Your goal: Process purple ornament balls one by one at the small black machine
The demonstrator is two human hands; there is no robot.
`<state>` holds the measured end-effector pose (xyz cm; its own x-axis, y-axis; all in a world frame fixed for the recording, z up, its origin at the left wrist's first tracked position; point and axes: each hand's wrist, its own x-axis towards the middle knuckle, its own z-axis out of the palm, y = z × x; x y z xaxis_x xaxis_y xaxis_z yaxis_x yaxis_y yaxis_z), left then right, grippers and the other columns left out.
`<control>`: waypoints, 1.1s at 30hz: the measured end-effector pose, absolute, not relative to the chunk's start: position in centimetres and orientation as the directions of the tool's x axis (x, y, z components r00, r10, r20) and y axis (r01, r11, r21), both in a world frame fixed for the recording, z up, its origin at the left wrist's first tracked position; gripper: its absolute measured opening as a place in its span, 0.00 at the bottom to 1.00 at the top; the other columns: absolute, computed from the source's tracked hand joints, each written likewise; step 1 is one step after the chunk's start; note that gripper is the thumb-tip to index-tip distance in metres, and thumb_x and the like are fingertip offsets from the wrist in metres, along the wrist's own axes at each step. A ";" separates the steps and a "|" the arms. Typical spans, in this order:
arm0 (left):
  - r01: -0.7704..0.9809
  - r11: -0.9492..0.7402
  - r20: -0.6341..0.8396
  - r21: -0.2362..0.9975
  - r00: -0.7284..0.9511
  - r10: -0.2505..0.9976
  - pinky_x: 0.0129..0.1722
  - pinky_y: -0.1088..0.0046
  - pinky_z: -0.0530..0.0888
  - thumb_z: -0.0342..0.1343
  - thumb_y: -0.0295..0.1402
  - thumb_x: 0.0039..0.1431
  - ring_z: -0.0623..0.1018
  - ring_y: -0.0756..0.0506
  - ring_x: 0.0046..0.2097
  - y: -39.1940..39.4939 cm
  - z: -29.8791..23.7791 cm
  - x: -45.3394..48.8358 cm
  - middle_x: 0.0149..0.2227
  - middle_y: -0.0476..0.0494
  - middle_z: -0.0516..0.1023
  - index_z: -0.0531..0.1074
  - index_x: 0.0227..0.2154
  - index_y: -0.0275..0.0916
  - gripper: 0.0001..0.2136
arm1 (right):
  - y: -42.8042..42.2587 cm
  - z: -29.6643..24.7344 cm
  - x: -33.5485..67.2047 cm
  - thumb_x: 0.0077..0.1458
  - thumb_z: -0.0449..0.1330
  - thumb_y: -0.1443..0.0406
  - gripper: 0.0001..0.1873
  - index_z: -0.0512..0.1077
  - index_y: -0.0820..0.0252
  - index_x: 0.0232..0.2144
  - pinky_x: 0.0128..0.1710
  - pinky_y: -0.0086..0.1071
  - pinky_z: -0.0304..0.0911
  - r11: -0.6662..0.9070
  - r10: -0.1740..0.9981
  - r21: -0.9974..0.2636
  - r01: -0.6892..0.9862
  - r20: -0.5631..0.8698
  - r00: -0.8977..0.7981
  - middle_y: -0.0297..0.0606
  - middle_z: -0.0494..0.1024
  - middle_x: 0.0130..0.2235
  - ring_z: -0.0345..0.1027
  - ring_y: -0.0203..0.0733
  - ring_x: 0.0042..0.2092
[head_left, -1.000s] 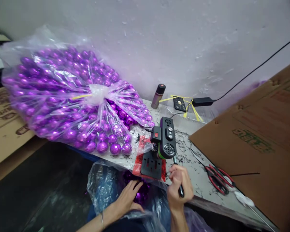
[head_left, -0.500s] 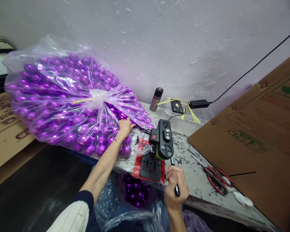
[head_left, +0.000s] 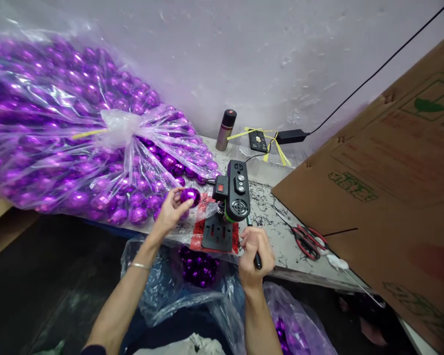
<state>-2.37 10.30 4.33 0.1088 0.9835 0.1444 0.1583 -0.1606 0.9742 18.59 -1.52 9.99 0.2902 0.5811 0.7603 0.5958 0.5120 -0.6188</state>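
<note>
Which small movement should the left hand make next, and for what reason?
Probably the left hand should bring its purple ball toward the black machine: the ball is held in the fingers just beside it, while the right hand grips the black lever handle.

Left grip (head_left: 171, 209) pinched, forearm (head_left: 123, 295) outstretched; right grip (head_left: 256, 254) clenched into fist.

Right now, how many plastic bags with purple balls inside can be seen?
3: a tied bag on the table, an open bag below the black machine, and another bag at lower right, partly out of frame. Others may be hidden.
</note>
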 end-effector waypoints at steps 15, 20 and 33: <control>0.361 -0.471 0.378 0.805 0.301 0.876 0.62 0.52 0.73 0.62 0.42 0.65 0.76 0.36 0.62 3.9 -3.3 5.3 0.59 0.33 0.76 0.64 0.62 0.40 0.26 | -1.3 11.2 18.5 0.67 0.50 0.71 0.18 0.63 0.56 0.24 0.32 0.33 0.60 0.509 0.584 -0.642 0.573 0.747 0.318 0.31 0.67 0.25 0.67 0.36 0.31; 0.375 -0.530 0.398 0.761 0.374 0.838 0.60 0.52 0.74 0.61 0.41 0.66 0.77 0.35 0.61 4.1 -2.0 5.3 0.58 0.33 0.76 0.63 0.63 0.42 0.26 | -1.4 10.8 18.6 0.67 0.51 0.71 0.17 0.64 0.56 0.25 0.32 0.33 0.60 0.496 0.589 -0.631 0.597 0.749 0.302 0.31 0.68 0.26 0.67 0.36 0.31; 0.447 -0.505 0.393 0.738 0.324 0.861 0.57 0.52 0.76 0.64 0.42 0.62 0.80 0.35 0.55 4.9 -2.7 5.6 0.54 0.34 0.80 0.68 0.60 0.39 0.25 | -1.7 10.4 18.8 0.67 0.51 0.72 0.16 0.65 0.56 0.25 0.31 0.33 0.61 0.497 0.589 -0.612 0.615 0.759 0.278 0.32 0.71 0.27 0.67 0.36 0.30</control>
<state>5.64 4.94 -2.72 0.3237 0.8607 0.3929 0.4475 -0.5051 0.7380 18.76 -1.66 10.40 0.2781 0.5893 0.7585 0.6150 0.4974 -0.6119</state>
